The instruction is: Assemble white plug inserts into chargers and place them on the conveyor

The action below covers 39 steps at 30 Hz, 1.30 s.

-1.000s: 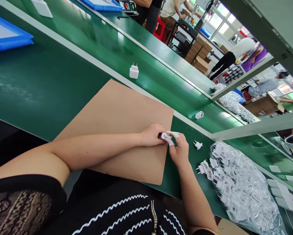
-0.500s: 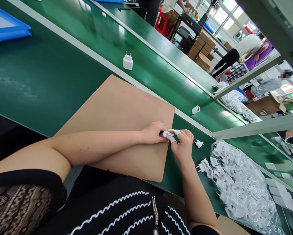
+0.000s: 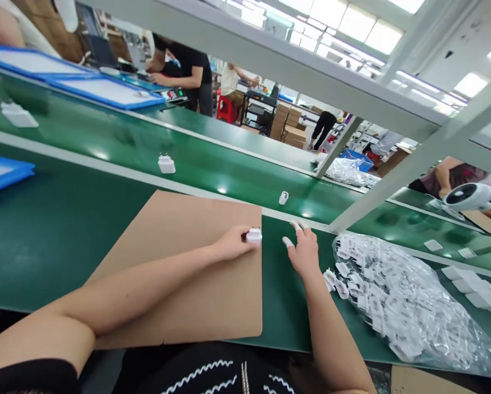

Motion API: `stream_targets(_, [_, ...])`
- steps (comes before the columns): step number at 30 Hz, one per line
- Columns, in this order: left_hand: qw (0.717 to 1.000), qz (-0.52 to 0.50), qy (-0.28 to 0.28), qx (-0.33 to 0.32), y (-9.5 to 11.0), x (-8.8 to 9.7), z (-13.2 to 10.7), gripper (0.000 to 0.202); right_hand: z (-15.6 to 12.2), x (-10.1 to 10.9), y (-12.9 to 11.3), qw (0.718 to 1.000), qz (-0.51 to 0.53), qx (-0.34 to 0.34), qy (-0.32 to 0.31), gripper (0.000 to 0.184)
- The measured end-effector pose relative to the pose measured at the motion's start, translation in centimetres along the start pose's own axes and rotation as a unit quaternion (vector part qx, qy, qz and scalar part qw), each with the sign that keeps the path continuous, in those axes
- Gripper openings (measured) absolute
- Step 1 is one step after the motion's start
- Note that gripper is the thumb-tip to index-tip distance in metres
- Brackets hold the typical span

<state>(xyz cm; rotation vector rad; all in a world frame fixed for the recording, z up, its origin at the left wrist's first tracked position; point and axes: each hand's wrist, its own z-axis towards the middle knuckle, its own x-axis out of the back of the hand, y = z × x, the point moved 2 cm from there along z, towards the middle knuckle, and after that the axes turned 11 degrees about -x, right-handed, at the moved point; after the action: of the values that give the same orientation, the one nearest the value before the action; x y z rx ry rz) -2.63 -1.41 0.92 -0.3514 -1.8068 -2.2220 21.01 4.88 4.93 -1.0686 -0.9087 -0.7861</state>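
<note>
In my left hand (image 3: 232,242) is a white charger plug (image 3: 254,236), gripped at its side with its two metal pins pointing up. It is above the right edge of a brown cardboard sheet (image 3: 179,273). To the right, my right hand (image 3: 306,253) hovers over the green bench, fingers apart and apparently holding nothing. White covers sit on some of its fingertips. A clear plastic bag (image 3: 417,306) full of white plug parts lies right of that hand, with a few loose plug parts (image 3: 334,283) at its near-left side.
On the green belt beyond a pale rail stand white chargers, one (image 3: 166,163) behind the cardboard, another (image 3: 283,197) farther right. White housings (image 3: 475,287) lie beyond the bag. A metal post (image 3: 376,186) rises at right. A blue-edged tray (image 3: 5,172) is at left. Co-workers are behind.
My hands were together at the charger; now my right hand has come away with its fingers spread. My left hand keeps the charger, pins now upward. The head view has tilted up.
</note>
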Motion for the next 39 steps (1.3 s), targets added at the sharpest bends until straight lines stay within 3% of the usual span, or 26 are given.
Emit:
stream_targets(2, [0.999, 0.036, 0.035, 0.010, -0.5, 1.6, 2.7, 0.043, 0.7, 0.4, 2.3, 0.990, -0.101, -0.101, -0.008, 0.057])
stream_targets(4, [0.990, 0.108, 0.085, 0.023, -1.3, 3.6, 5.8, 0.041, 1.0, 0.3, 3.6, 0.978, -0.140, -0.146, -0.047, 0.049])
stream_targets(8, [0.954, 0.236, 0.166, 0.082, -3.0, 7.5, 11.1, 0.036, 1.1, -0.3, 3.2, 0.985, -0.115, -0.116, -0.057, 0.038])
stream_targets(11, [0.940, 0.262, 0.190, 0.111, -4.0, 9.4, 13.0, 0.037, 0.8, -0.6, 1.8, 0.992, -0.065, -0.096, -0.054, 0.041])
stream_targets(13, [0.928, 0.277, 0.206, 0.139, -4.4, 9.8, 13.4, 0.048, 0.5, -0.6, 1.0, 0.994, -0.031, -0.088, -0.055, 0.042])
stream_targets(15, [0.900, 0.309, 0.269, 0.150, -4.5, 9.4, 13.5, 0.072, 0.2, -0.6, 0.4, 0.995, -0.013, -0.080, -0.050, 0.040])
stream_targets(18, [0.840, 0.384, 0.379, 0.051, -3.7, 7.3, 14.1, 0.093, -0.2, -0.3, -0.3, 0.997, 0.010, -0.064, -0.037, 0.038])
stream_targets(19, [0.836, 0.402, 0.373, 0.001, -3.5, 6.2, 14.7, 0.092, -0.2, -0.3, -0.4, 0.997, 0.025, -0.060, -0.035, 0.038])
stream_targets(21, [0.861, 0.412, 0.294, -0.047, -3.5, 4.0, 16.4, 0.091, -0.3, -0.5, -0.4, 0.995, 0.071, -0.056, -0.040, 0.041])
stream_targets(24, [0.904, 0.385, 0.182, 0.036, -4.4, 1.5, 19.2, 0.097, -0.3, -1.5, -0.1, 0.980, 0.175, -0.069, -0.067, 0.043])
stream_targets(27, [0.923, 0.354, 0.121, 0.094, -4.7, 0.5, 21.2, 0.058, -0.3, -3.0, 0.4, 0.951, 0.271, -0.086, -0.118, 0.038])
stream_targets(30, [0.931, 0.342, 0.107, 0.072, -4.0, 0.7, 21.7, 0.030, -0.3, -3.9, 0.7, 0.941, 0.298, -0.086, -0.132, 0.033])
stream_targets(34, [0.939, 0.327, 0.110, 0.011, -2.3, 1.1, 19.0, 0.032, 0.4, -3.2, 0.9, 0.913, 0.388, -0.103, -0.072, 0.030])
stream_targets(37, [0.956, 0.278, 0.082, -0.056, -1.1, 0.8, 13.7, 0.034, 1.1, -2.1, 1.2, 0.846, 0.508, -0.156, -0.036, 0.024])
stream_targets(39, [0.967, 0.224, 0.046, -0.110, -0.2, 0.3, 9.2, 0.032, 1.4, -1.5, 1.2, 0.791, 0.580, -0.189, -0.045, 0.032])
